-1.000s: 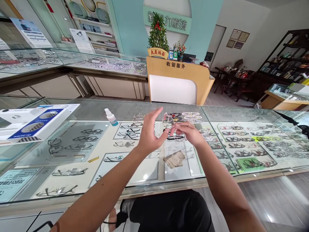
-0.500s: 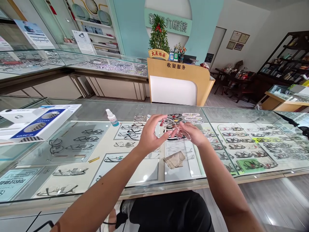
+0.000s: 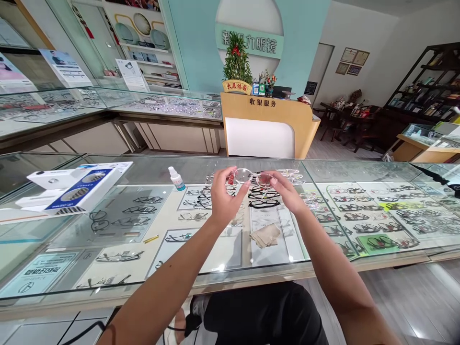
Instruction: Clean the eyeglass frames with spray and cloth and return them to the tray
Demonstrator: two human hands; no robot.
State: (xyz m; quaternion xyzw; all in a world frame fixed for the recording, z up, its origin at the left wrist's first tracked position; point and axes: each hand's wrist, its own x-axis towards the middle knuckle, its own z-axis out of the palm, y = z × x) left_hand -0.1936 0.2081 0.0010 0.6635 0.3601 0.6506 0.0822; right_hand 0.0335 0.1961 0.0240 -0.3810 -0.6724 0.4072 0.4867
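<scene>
- We hold a clear pair of glasses (image 3: pixel 254 178) up over the glass desk (image 3: pixel 230 258), level between both hands.
- Our left hand (image 3: pixel 223 197) pinches its left end; our right hand (image 3: pixel 285 191) pinches the right end.
- A folded cloth (image 3: pixel 266 235) lies on the desk below.
- A small spray bottle (image 3: pixel 176 178) stands left of our hands, with a blue and white box (image 3: pixel 84 190) farther left.

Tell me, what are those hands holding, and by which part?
A pair of clear-framed glasses, gripped at its two outer ends: left hand one side, right hand the other.
</scene>
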